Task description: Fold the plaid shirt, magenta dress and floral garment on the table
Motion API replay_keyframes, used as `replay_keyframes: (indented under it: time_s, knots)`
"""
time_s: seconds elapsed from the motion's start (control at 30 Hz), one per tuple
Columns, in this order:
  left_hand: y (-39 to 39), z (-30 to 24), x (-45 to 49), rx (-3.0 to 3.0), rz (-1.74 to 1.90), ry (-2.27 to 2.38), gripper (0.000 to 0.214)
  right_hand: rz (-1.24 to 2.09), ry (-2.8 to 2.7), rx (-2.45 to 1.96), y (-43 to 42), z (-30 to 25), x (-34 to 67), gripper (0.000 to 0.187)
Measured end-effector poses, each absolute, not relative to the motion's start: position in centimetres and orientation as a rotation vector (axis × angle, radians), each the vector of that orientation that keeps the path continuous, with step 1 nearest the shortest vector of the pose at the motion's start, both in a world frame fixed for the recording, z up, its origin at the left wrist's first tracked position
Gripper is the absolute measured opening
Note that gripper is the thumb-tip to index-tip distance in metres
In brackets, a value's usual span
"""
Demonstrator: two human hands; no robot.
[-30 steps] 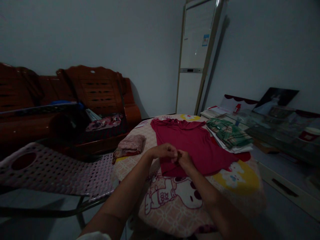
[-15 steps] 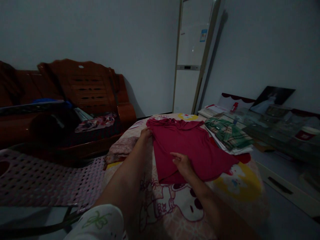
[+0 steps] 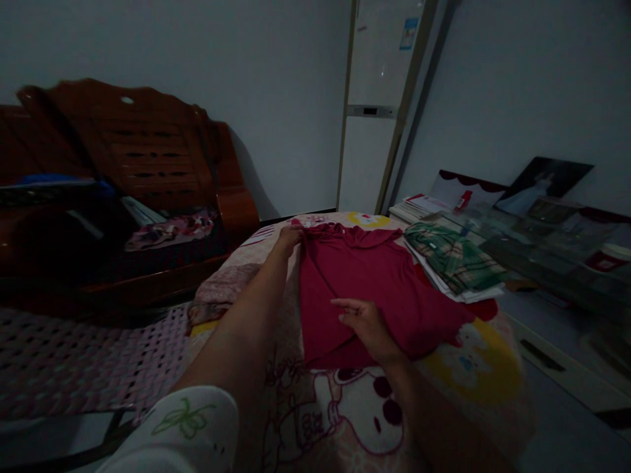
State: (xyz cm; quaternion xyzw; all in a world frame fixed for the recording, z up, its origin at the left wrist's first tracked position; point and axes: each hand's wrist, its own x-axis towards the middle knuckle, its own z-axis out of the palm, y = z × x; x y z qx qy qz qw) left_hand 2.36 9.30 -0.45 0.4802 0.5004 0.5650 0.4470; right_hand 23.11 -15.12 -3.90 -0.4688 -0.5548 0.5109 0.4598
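Observation:
A dark red shirt (image 3: 374, 282) lies spread on a table under a pink cartoon-print cloth (image 3: 345, 407). My left hand (image 3: 288, 240) reaches to the shirt's far left corner and its fingers are closed on the fabric edge there. Resting on the near part of the shirt, my right hand (image 3: 362, 322) has its fingers stretched out and holds nothing.
A folded green plaid garment (image 3: 453, 259) lies on papers at the table's right. A pinkish folded cloth (image 3: 221, 289) sits at the left edge. A wooden sofa (image 3: 133, 171) with clutter stands left, a woven chair (image 3: 73, 361) nearer, a tall white air conditioner (image 3: 374, 105) behind, a low cabinet (image 3: 557, 249) right.
My hands were together at the shirt's near edge; they have parted. The left went out to the far left corner, the right flattened on the shirt. The view shifted slightly left.

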Motion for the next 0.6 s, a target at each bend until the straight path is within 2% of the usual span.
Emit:
replay_keyframes:
  time_s: [0.2,0.6]
  knots:
    - [10.2,-0.8,7.3,1.315,1.164,1.195,0.011,1.504,-1.535,-1.194,-15.6,-3.2,25.5,0.052]
    - [11.1,-3.4,10.1,1.531,1.124,1.190,0.029,1.686,-1.509,-1.357,-15.8,-1.7,27.4,0.083]
